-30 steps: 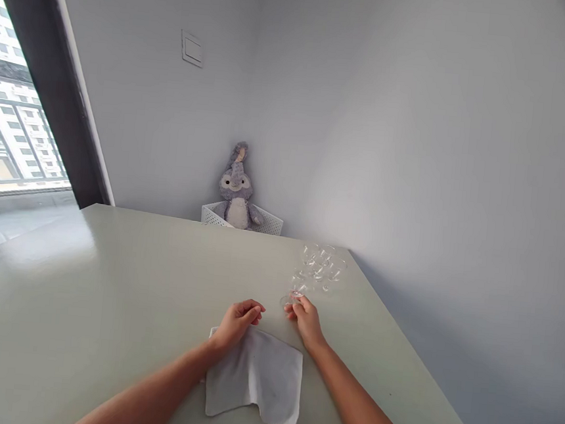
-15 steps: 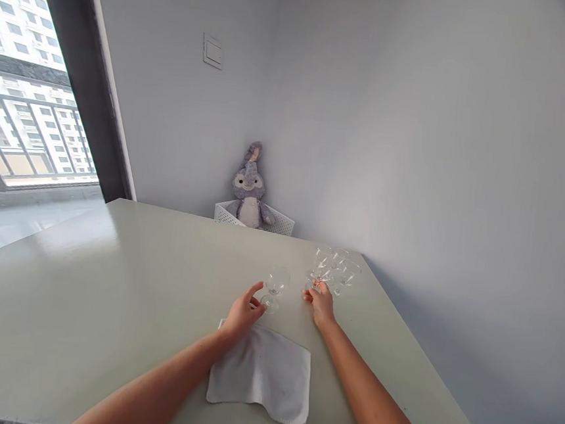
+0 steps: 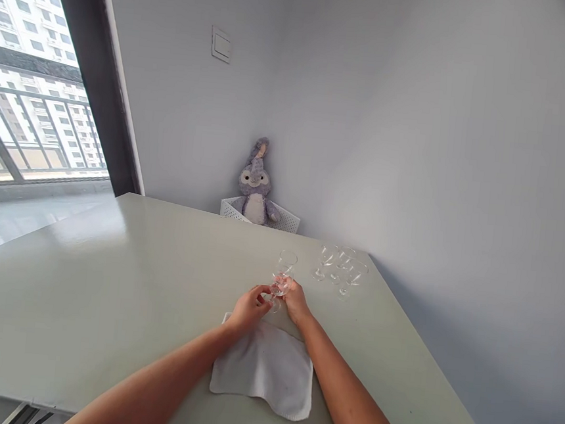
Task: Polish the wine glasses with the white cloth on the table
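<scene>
Two clear stemmed glasses overlap in front of me: a nearer glass [image 3: 280, 290] standing on the table and a farther glass [image 3: 288, 259] whose rim shows just above it. My left hand [image 3: 250, 309] has its thumb and fingers closed around the low stem and foot of the nearer one. From the right, my right hand [image 3: 296, 301] grips the farther glass low down, its fingertips seen through the clear glass. Exactly where the two glasses touch is hard to make out. Below my hands lies a white cloth [image 3: 269, 369], partly under my left wrist.
Three more stemmed glasses [image 3: 355, 275] stand grouped near the table's right edge by the wall. Behind the pale table [image 3: 121, 303] a grey plush toy [image 3: 255, 190] sits in a white perforated basket [image 3: 289, 222]. A glazed balcony door is at the left.
My right hand has moved left from the glass group, bringing one stemmed glass beside the one at my left hand. My left hand has stayed near the same glass. The view shifted slightly.
</scene>
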The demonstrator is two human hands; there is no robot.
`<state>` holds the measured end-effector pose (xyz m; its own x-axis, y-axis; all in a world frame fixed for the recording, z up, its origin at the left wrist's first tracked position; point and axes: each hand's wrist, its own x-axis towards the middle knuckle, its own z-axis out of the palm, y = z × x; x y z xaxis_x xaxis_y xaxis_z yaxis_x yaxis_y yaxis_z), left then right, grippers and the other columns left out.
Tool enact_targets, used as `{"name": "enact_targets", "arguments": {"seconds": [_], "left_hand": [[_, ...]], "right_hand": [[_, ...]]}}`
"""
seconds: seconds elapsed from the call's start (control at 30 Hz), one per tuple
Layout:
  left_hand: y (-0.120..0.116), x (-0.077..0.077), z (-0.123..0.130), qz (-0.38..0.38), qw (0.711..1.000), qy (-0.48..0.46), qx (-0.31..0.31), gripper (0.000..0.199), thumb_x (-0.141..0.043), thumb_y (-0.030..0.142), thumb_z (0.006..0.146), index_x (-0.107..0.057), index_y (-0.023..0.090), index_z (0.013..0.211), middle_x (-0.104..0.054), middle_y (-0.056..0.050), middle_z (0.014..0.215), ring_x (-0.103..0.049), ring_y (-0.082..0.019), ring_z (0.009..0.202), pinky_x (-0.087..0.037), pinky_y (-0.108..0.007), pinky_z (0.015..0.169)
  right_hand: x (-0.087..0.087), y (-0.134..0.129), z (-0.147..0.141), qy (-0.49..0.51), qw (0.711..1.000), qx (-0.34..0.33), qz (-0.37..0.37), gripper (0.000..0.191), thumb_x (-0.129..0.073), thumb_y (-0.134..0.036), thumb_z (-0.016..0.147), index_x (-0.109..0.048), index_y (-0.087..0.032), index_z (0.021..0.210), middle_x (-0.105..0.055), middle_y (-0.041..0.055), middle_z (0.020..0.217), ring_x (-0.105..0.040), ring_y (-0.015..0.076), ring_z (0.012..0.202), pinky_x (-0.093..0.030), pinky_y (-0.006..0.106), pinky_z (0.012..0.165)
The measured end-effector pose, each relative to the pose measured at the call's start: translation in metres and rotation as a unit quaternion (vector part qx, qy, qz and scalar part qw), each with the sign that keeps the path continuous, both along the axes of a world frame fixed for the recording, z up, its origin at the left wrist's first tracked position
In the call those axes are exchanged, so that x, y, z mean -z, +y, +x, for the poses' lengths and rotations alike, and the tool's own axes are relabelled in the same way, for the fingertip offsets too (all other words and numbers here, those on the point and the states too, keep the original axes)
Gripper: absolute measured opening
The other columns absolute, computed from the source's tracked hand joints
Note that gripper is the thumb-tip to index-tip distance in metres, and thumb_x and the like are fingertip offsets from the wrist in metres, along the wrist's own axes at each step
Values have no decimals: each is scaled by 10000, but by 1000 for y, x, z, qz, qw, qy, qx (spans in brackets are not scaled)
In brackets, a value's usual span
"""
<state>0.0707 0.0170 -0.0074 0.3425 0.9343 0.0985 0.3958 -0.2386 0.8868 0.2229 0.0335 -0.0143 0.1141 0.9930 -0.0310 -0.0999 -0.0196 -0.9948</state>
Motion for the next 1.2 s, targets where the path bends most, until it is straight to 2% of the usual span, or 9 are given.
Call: {"name": "enact_targets", "arguments": {"seconds": [0.1,0.2,0.37,0.43,0.53,0.83,1.07,1.2], "left_hand": [[1,1,2,43,999,18,-14,322,-537,259,716,-600,256,1032,-507,-20,1166,-560,-126,790,-466,-248,702],[1,1,3,67,996,50,-14,325,-583,242,689,-613,257,1013,-383,-26,1311,-574,-125,786,-465,-281,755],[2,-3,0,87,993,77,16,266,-598,190,666,-623,233,928,-447,-26,1254,-552,-185,967,-446,-289,807],[2,-4,-1,88,993,75,28,254,-598,189,663,-613,232,913,-469,-21,1222,-553,-179,960,-448,-282,798],[1,-5,-1,85,993,75,31,239,-602,223,670,-601,231,909,-492,-21,1171,-567,-161,890,-453,-281,782],[7,-11,-4,86,989,111,43,428,-548,143,658,-548,251,1073,-492,-45,1132,-534,-176,963,-444,-291,813],[16,-12,-13,92,987,128,21,426,-532,141,658,-573,268,1063,-493,-38,1136,-533,-163,935,-436,-296,828],[20,-11,-15,112,985,130,16,380,-535,151,655,-612,276,1006,-553,-32,1041,-510,-184,967,-441,-299,816]], "right_hand": [[-3,-4,-5,4,999,-31,11,349,-615,-352,668,-613,-179,972,-666,41,875,-612,203,756,-465,299,669],[-10,-13,-8,-2,998,-65,24,318,-625,-359,683,-636,-189,951,-669,29,853,-606,208,777,-457,302,694],[-20,-27,-14,-16,985,-159,68,286,-569,-367,761,-637,-208,990,-662,25,889,-594,202,824,-437,324,774],[-22,-30,-16,-7,983,-172,67,300,-540,-387,784,-631,-210,1008,-659,26,899,-593,198,830,-433,331,791],[-21,-30,-18,4,985,-156,69,324,-535,-393,784,-618,-209,1037,-653,36,936,-590,202,850,-434,336,799],[-17,-29,-21,-73,986,-115,94,340,-547,-291,748,-601,-235,1078,-636,33,1039,-554,226,990,-416,360,877],[-20,-32,-27,-14,984,-146,104,351,-575,-322,755,-582,-233,1095,-615,35,1092,-544,215,1026,-398,357,917],[-17,-32,-28,5,991,-108,82,342,-610,-316,716,-594,-232,1047,-624,39,1061,-549,217,1021,-409,357,909]]}}
